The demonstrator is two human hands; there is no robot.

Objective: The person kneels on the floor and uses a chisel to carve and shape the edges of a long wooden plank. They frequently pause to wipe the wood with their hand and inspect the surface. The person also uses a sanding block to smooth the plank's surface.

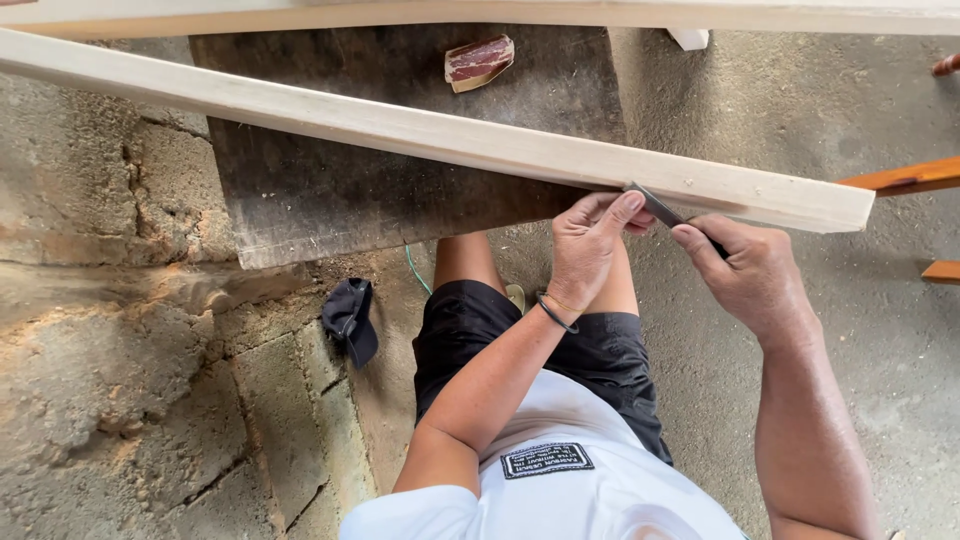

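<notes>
Both hands, left (585, 250) and right (745, 275), gripping a metal scraper (655, 205) against pale plank (420, 130); sandpaper block (478, 62) well beyond fingertips, dark cap (350, 320) below.

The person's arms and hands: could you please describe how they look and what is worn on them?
Both forearms are bare. The left hand wears no glove; a thin dark band and a finer yellowish one circle its wrist. The right hand is also ungloved, with nothing on its wrist. Short white sleeves of a T-shirt cover the upper arms.

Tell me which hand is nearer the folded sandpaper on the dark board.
Left. The left hand is below the sandpaper, across the wooden strip; the right hand is farther right.
</notes>
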